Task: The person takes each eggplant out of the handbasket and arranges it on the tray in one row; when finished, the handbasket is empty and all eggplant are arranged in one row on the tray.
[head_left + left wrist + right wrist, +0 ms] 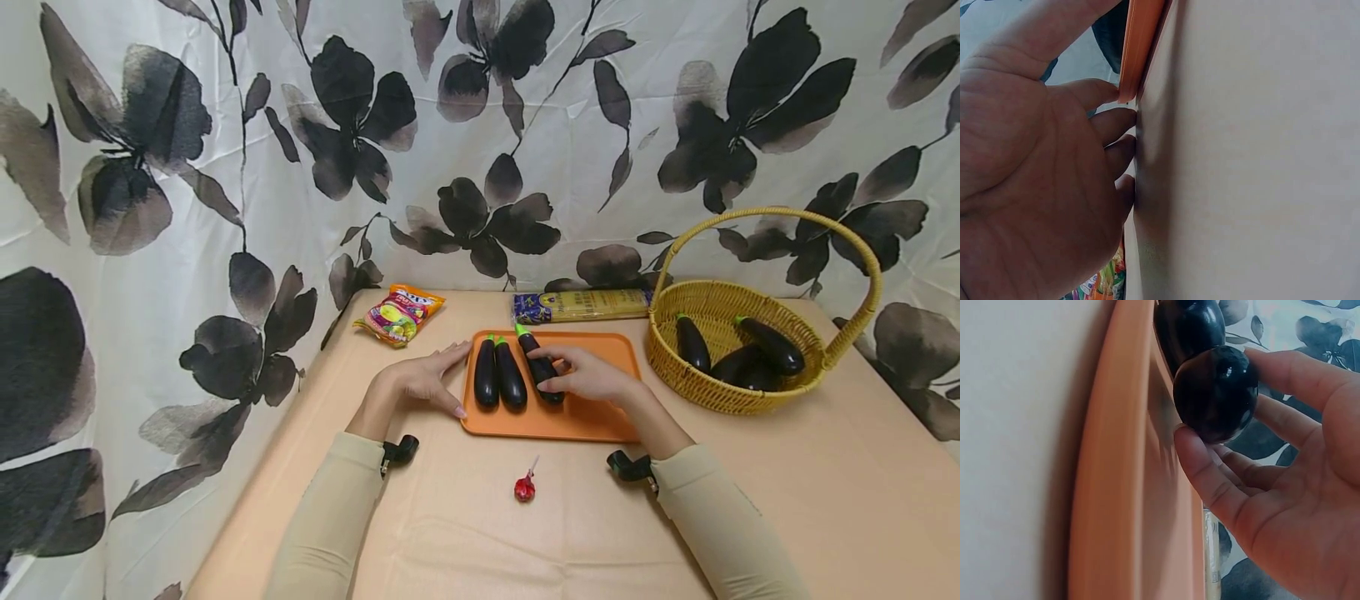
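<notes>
Three eggplants lie on the orange tray (592,425): two side by side on its left part, the left one (486,375) and the middle one (512,377), and a slightly tilted third (545,375) to their right. My right hand (588,375) holds this third eggplant; in the right wrist view, thumb and fingers of the hand (1285,462) sit around its rounded end (1216,394). At the tray's left edge my left hand (427,379) is spread, fingers fairly straight. The left wrist view shows that hand (1041,169) with its fingertips at the tray's edge (1141,44) and the table.
A yellow wicker basket (720,404) with several eggplants (772,346) stands at the right. Behind the tray lies a long yellow and blue packet (585,306). An orange snack bag (401,315) is at the back left, a red lollipop (525,487) in front.
</notes>
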A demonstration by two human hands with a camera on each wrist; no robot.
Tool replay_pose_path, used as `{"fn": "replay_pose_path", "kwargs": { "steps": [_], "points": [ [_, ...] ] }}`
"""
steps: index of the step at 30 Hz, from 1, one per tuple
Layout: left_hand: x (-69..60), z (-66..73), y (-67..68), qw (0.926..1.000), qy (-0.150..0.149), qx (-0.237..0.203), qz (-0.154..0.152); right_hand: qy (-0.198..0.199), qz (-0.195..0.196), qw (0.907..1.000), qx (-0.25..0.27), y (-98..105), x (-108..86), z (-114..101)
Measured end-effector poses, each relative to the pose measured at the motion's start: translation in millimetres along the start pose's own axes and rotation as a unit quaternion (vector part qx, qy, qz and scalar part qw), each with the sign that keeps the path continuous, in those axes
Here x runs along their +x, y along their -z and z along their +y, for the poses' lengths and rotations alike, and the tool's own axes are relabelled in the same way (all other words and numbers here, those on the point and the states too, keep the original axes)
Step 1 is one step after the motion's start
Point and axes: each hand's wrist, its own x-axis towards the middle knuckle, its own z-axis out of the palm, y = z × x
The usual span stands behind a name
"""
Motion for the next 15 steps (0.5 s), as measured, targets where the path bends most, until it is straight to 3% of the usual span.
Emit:
{"fn": "replay_pose_path", "kwargs": {
  "steps": [15],
  "points": [
    [1.1, -2.8, -3.7, 0.9999, -0.006, 0.014, 0.008, 0.030, 0.011, 0.9965, -0.077, -10.0, 3.9, 2.2]
  ]
}}
